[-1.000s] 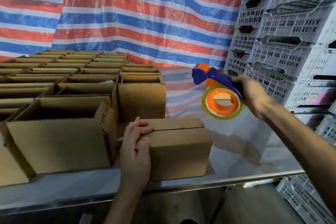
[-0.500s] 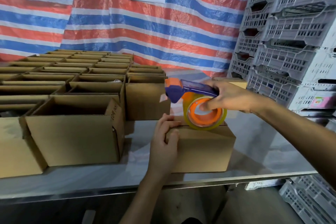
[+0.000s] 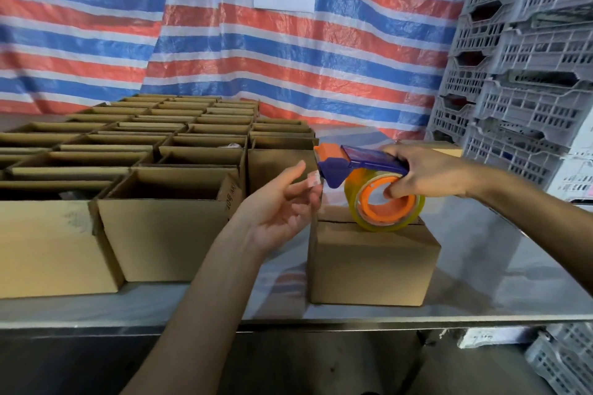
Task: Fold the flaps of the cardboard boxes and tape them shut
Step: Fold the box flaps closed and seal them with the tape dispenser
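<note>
A small closed cardboard box (image 3: 372, 263) stands near the table's front edge, its top flaps folded down. On its top rests a tape dispenser (image 3: 369, 183) with a blue handle, orange hub and a clear tape roll. My right hand (image 3: 426, 175) grips the dispenser's handle, a finger inside the hub. My left hand (image 3: 279, 212) is raised just left of the box, palm up, pinching the free end of the tape (image 3: 313, 178) at the dispenser's nose.
Several open cardboard boxes (image 3: 160, 228) fill the left and back of the steel table (image 3: 500, 282). Grey plastic crates (image 3: 526, 74) are stacked at the right. A striped tarp (image 3: 224, 42) with a paper sign hangs behind.
My left hand let go of the box's left end and rose to pinch the tape end. The dispenser came down from the air onto the box top.
</note>
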